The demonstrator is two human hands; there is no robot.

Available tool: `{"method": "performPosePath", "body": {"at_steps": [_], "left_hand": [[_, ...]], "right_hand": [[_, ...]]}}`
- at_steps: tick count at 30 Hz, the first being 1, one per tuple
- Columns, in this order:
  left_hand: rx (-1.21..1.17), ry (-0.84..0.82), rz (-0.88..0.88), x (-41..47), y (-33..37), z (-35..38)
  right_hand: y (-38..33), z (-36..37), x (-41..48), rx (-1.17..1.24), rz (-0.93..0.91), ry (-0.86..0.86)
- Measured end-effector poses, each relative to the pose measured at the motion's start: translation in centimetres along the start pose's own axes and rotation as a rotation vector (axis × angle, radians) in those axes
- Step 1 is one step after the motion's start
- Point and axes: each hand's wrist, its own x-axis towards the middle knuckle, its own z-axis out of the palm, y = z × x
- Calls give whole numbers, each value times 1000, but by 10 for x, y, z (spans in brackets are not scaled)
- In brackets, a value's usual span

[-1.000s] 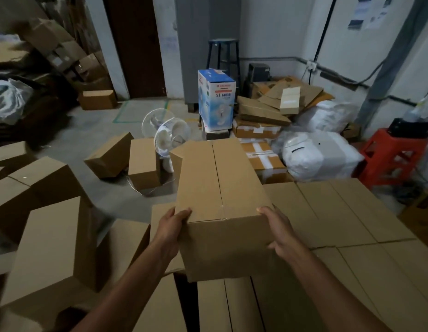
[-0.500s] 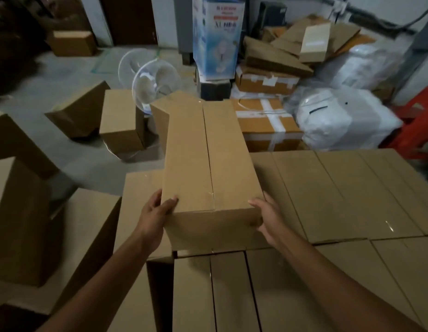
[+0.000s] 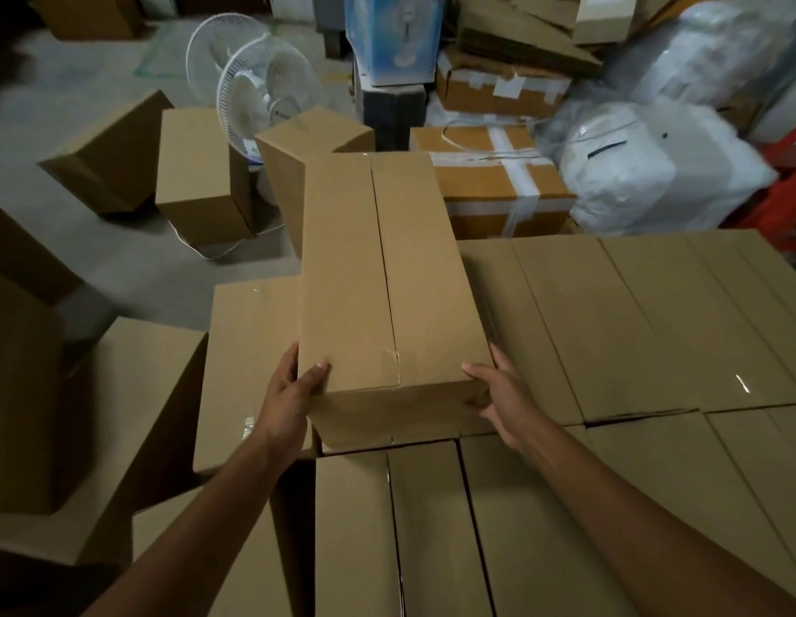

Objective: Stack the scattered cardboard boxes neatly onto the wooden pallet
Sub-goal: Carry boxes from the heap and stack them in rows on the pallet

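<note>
Over the last second the long cardboard box (image 3: 378,278) has been lowered and carried forward, from a raised, tilted carry to a position close over the stacked boxes (image 3: 632,327); it now lies lengthwise at the left end of the far row, just beside its neighbour, its top slightly proud of that row; whether it is fully seated cannot be told; its near corners are clasped by the left hand (image 3: 289,394) and the right hand (image 3: 503,394), thumbs laid on top and fingers curled against the sides; placement is judged nearly complete, with settling and release outstanding; the pallet is hidden beneath the stack; other boxes (image 3: 200,171) remain scattered on the floor.
</note>
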Motion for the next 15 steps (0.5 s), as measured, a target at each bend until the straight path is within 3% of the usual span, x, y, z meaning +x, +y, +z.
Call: {"method": "performPosePath", "body": {"at_steps": [15], "left_hand": [[111, 6, 0, -11, -1, 3]], "right_hand": [[7, -7, -8, -101, -11, -4]]}}
